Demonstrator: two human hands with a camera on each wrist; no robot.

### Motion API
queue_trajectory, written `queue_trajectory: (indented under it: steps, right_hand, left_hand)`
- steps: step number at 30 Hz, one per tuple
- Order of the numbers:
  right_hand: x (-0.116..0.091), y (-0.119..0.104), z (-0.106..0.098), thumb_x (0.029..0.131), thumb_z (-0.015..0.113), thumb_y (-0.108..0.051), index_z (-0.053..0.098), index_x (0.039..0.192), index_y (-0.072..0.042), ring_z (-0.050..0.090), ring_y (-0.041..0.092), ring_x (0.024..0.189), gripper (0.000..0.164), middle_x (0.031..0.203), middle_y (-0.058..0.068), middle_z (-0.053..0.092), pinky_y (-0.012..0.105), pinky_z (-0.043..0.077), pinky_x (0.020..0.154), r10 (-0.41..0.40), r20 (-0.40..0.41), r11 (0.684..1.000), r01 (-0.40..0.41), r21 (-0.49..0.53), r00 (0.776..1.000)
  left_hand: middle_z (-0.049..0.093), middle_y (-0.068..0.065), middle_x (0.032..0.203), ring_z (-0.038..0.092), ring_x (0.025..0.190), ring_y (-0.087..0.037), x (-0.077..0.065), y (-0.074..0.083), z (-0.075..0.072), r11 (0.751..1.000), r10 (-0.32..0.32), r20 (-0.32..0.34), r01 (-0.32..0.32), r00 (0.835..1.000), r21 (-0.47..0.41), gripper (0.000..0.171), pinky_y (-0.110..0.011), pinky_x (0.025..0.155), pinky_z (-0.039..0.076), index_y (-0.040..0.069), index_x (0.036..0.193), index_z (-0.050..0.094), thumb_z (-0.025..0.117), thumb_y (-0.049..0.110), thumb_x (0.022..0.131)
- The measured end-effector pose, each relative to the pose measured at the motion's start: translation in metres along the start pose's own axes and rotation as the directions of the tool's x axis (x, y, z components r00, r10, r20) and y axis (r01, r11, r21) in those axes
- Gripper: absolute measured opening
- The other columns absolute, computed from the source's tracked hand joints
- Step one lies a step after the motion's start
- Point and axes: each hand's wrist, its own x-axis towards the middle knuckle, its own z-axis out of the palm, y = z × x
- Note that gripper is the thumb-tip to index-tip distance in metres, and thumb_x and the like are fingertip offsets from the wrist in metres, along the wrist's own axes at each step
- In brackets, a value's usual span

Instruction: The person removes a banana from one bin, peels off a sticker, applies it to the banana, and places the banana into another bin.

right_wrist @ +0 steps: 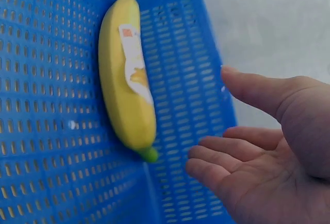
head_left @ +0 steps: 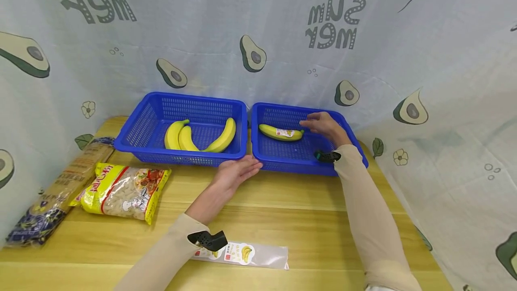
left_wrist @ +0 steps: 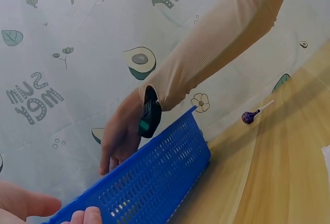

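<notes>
My left hand [head_left: 236, 173] is at the front left corner of the right blue basket [head_left: 299, 166], its fingers fairly straight and right at the rim. In the left wrist view, the left hand's thumb and fingertips lie close to the basket's edge. Inside that basket is a yellow banana [head_left: 271, 133] with a white sticker [head_left: 285, 133] on its upper side. To the banana's right, my right hand [head_left: 323, 125] hovers over the basket with fingers spread and nothing in them. In the right wrist view, the hand stands apart from the banana's green tip [right_wrist: 149, 155].
Left of it, another blue basket [head_left: 141, 151] holds several bananas [head_left: 222, 138]. A yellow food packet [head_left: 125, 192] and a long brown packet [head_left: 76, 169] lie at left. A banana-sticker strip [head_left: 266, 256] lies in front; a lollipop [left_wrist: 248, 117] shows on the table.
</notes>
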Motion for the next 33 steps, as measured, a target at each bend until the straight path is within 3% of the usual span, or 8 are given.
queue_trajectory:
  steps: [3,10,15,23,25,28,30,33]
  right_hand:
    - [-0.005,-0.007,0.001,0.109,0.068,-0.031,0.029,0.167,0.003,0.042,0.043,0.154,0.078,0.168,0.026,0.039,0.053,0.037,0.127,-0.044,-0.003,0.998,0.044,-0.036,0.999]
    - [-0.016,-0.019,0.003,0.107,0.07,-0.031,0.038,0.165,0.001,0.041,0.044,0.154,0.073,0.164,0.025,0.045,0.062,0.032,0.127,-0.181,-0.081,0.98,0.173,-0.095,0.98]
    - [-0.029,-0.027,0.008,0.108,0.071,-0.025,0.04,0.163,0.001,0.045,0.04,0.153,0.069,0.164,0.025,0.046,0.058,0.036,0.126,-0.261,-0.092,0.963,0.252,-0.096,0.961]
    - [-0.05,-0.037,0.017,0.106,0.072,-0.015,0.043,0.162,0.002,0.045,0.04,0.153,0.065,0.164,0.025,0.046,0.054,0.04,0.124,-0.405,-0.086,0.913,0.399,-0.082,0.91]
    - [-0.053,-0.041,0.02,0.106,0.072,-0.013,0.043,0.161,0.003,0.046,0.04,0.152,0.064,0.164,0.025,0.046,0.053,0.041,0.124,-0.431,-0.083,0.902,0.426,-0.072,0.899]
    - [-0.054,-0.046,0.025,0.106,0.07,-0.009,0.043,0.161,0.005,0.046,0.04,0.152,0.063,0.163,0.026,0.046,0.051,0.042,0.124,-0.472,-0.076,0.881,0.469,-0.06,0.878]
    - [-0.055,-0.048,0.028,0.107,0.069,-0.008,0.042,0.161,0.006,0.046,0.04,0.152,0.062,0.163,0.026,0.046,0.05,0.042,0.124,-0.495,-0.073,0.869,0.492,-0.052,0.866]
    - [-0.057,-0.051,0.033,0.107,0.068,-0.006,0.04,0.161,0.006,0.045,0.04,0.153,0.063,0.163,0.026,0.046,0.05,0.041,0.124,-0.514,-0.069,0.858,0.513,-0.034,0.855]
  left_hand:
    - [0.077,-0.021,0.111,0.078,0.105,-0.028,-0.003,0.001,-0.005,1.0,-0.015,0.009,0.015,1.0,0.002,0.023,-0.038,0.099,0.062,-0.014,0.126,0.061,0.061,-0.009,0.104]
    - [0.076,-0.024,0.118,0.079,0.098,-0.022,-0.015,0.008,-0.018,0.998,-0.03,0.064,0.027,0.997,0.051,0.038,-0.044,0.107,0.056,-0.019,0.141,0.054,0.061,-0.01,0.104]
    - [0.076,-0.024,0.12,0.079,0.098,-0.021,-0.024,0.014,-0.023,0.994,-0.023,0.116,0.01,0.993,0.111,0.036,-0.045,0.108,0.056,-0.019,0.139,0.054,0.059,-0.007,0.106]
    - [0.076,-0.023,0.12,0.079,0.103,-0.024,-0.041,0.026,-0.032,0.963,0.052,0.149,-0.089,0.987,0.253,0.028,-0.045,0.105,0.059,-0.015,0.131,0.063,0.063,0.001,0.107]
    - [0.075,-0.026,0.124,0.079,0.104,-0.025,-0.045,0.029,-0.033,0.942,0.089,0.157,-0.134,0.984,0.308,0.028,-0.047,0.104,0.059,-0.013,0.13,0.065,0.065,0.003,0.107]
    - [0.076,-0.023,0.122,0.079,0.104,-0.026,-0.051,0.035,-0.036,0.881,0.157,0.162,-0.212,0.974,0.423,0.025,-0.045,0.101,0.062,-0.009,0.128,0.07,0.067,0.006,0.107]
    - [0.077,-0.021,0.119,0.079,0.103,-0.026,-0.055,0.04,-0.039,0.813,0.222,0.172,-0.279,0.96,0.511,0.023,-0.04,0.097,0.064,-0.007,0.125,0.072,0.068,0.006,0.106]
    - [0.079,-0.019,0.114,0.079,0.102,-0.027,-0.058,0.052,-0.045,0.701,0.338,0.175,-0.371,0.925,0.609,0.02,-0.028,0.091,0.063,-0.006,0.12,0.075,0.07,0.005,0.105]
